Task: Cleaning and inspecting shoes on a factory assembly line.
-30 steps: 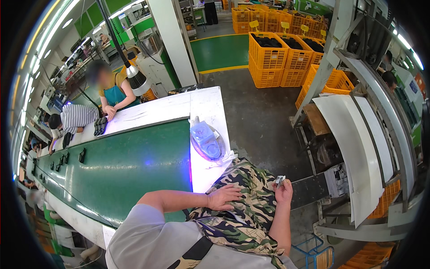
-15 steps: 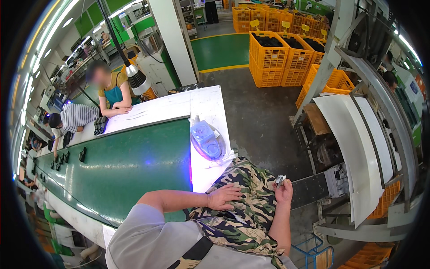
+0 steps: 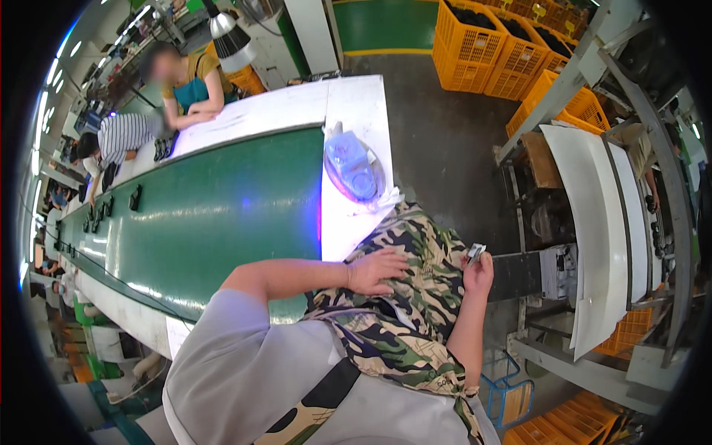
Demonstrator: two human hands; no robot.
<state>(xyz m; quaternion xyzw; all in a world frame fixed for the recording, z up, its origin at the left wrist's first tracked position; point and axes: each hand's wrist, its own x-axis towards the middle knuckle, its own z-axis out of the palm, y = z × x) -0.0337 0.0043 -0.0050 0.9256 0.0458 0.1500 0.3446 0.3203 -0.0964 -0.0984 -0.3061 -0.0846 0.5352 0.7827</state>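
Observation:
My left hand [image 3: 378, 271] lies on the camouflage apron [image 3: 423, 245] over my lap, its fingers stretched out and holding nothing. Beside my right thigh, my right hand [image 3: 479, 274] is closed round a small silver-and-white object [image 3: 475, 254]. That object sticks up past the fingertips; it is too small to name. On the white table end [image 3: 371, 100], just beyond my knees, a clear oval tray [image 3: 380, 178] holds blue translucent plastic pieces [image 3: 348, 163]. A crumpled white cloth or tissue [image 3: 389, 198] sits at the tray's near edge.
A green conveyor belt [image 3: 245, 200] runs to the left, with several black shoes [image 3: 135, 198] at its far part. Two people [image 3: 196, 85] lean at its far side under a lamp [image 3: 228, 41]. Orange crates [image 3: 467, 48] stand behind; a metal rack with white sheets [image 3: 586, 222] is at right.
The view has tilted downward and shifted, so the surroundings sit higher in the picture. Both hands keep their places on the apron and round the small object.

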